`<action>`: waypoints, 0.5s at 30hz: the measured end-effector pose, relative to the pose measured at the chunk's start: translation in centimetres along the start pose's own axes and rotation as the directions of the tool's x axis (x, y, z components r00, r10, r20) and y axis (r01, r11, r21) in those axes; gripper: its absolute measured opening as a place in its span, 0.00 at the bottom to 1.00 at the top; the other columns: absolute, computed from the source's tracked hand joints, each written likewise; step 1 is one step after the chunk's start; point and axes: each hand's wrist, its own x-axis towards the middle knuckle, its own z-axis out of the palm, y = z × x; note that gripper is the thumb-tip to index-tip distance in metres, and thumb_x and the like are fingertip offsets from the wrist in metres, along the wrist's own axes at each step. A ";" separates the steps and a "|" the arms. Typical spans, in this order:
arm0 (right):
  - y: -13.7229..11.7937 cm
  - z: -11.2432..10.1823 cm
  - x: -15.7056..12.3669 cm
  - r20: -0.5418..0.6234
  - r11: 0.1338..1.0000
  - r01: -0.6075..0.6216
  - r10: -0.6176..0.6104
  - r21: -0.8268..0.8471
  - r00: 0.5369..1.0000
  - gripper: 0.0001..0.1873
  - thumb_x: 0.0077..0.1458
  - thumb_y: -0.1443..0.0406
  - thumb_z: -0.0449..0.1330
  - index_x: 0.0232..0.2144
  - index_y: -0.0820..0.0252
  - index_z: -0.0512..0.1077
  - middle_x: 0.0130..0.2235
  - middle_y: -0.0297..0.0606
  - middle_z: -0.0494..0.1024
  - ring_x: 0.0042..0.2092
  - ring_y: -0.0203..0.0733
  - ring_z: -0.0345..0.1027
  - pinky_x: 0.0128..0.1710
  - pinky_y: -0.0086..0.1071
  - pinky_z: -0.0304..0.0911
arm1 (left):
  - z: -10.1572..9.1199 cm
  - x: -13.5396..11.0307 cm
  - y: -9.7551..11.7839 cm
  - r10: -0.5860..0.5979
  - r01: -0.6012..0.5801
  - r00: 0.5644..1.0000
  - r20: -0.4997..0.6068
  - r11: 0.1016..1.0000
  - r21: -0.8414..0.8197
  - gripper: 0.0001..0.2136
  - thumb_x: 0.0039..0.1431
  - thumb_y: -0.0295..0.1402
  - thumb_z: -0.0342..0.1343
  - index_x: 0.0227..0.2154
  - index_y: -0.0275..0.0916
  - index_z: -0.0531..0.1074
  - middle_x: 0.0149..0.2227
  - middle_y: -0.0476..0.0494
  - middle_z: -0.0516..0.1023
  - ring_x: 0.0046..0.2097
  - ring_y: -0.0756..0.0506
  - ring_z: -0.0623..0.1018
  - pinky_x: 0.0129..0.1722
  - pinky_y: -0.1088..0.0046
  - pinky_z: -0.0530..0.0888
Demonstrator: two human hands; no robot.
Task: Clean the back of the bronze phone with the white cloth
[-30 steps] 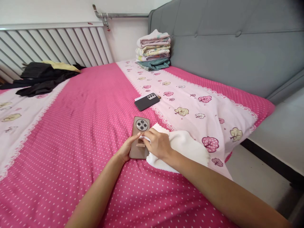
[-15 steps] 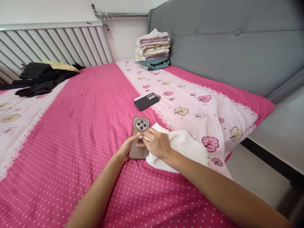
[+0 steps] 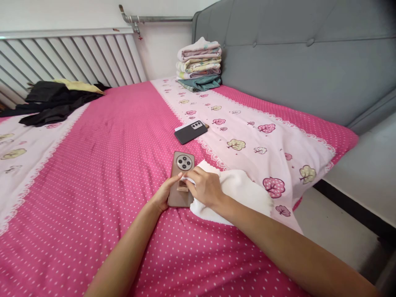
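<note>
A brownish phone (image 3: pixel 180 199) with a round camera block lies back side up on the pink bed. My left hand (image 3: pixel 163 193) grips its left edge, thumb stretched over the back and the other fingers mostly hidden. My right hand (image 3: pixel 206 186) pinches a corner of a white cloth (image 3: pixel 244 192) against the middle of the phone, by a small label (image 3: pixel 182 185). The rest of the cloth spreads out to the right, under my right wrist and forearm.
A dark phone (image 3: pixel 191 133) lies further off, over a pale flat item. Folded cloths (image 3: pixel 199 62) are stacked by the grey headboard (image 3: pixel 278 53). Black clothes (image 3: pixel 58 101) lie at the far left, before a radiator (image 3: pixel 77 57). The bed's right edge drops to the floor.
</note>
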 end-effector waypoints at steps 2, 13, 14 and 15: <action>0.0 0.0 0.0 0.001 1.000 -0.001 0.001 -0.002 1.000 0.12 0.59 0.61 0.48 0.39 0.53 0.71 0.39 0.33 0.73 0.37 0.36 0.68 0.29 0.28 0.55 | 0.1 -0.1 0.0 -0.004 0.004 1.000 -0.006 1.000 0.001 0.10 0.52 0.36 0.55 0.28 0.33 0.72 0.24 0.43 0.76 0.23 0.48 0.75 0.26 0.72 0.73; 0.0 0.0 0.0 0.002 1.000 0.002 -0.002 0.000 1.000 0.12 0.59 0.61 0.49 0.40 0.52 0.71 0.39 0.33 0.73 0.37 0.36 0.68 0.29 0.28 0.55 | 0.2 -0.2 0.0 -0.014 0.015 1.000 -0.024 1.000 0.012 0.10 0.52 0.36 0.54 0.27 0.33 0.72 0.23 0.43 0.76 0.23 0.48 0.75 0.26 0.72 0.73; 0.0 0.0 0.0 0.000 1.000 0.001 -0.001 0.001 1.000 0.12 0.59 0.61 0.49 0.40 0.52 0.71 0.39 0.33 0.73 0.37 0.36 0.68 0.29 0.28 0.55 | 0.2 -0.2 0.0 -0.017 0.018 1.000 -0.025 1.000 0.014 0.10 0.52 0.36 0.54 0.27 0.33 0.72 0.23 0.43 0.76 0.23 0.48 0.75 0.26 0.72 0.73; 0.0 0.0 0.0 -0.001 1.000 0.001 -0.001 0.001 1.000 0.12 0.59 0.61 0.49 0.40 0.52 0.71 0.39 0.33 0.73 0.37 0.36 0.68 0.29 0.28 0.55 | 0.2 -0.2 0.0 -0.019 0.019 0.999 -0.026 1.000 0.014 0.10 0.52 0.36 0.54 0.27 0.33 0.72 0.23 0.43 0.76 0.23 0.48 0.75 0.26 0.72 0.73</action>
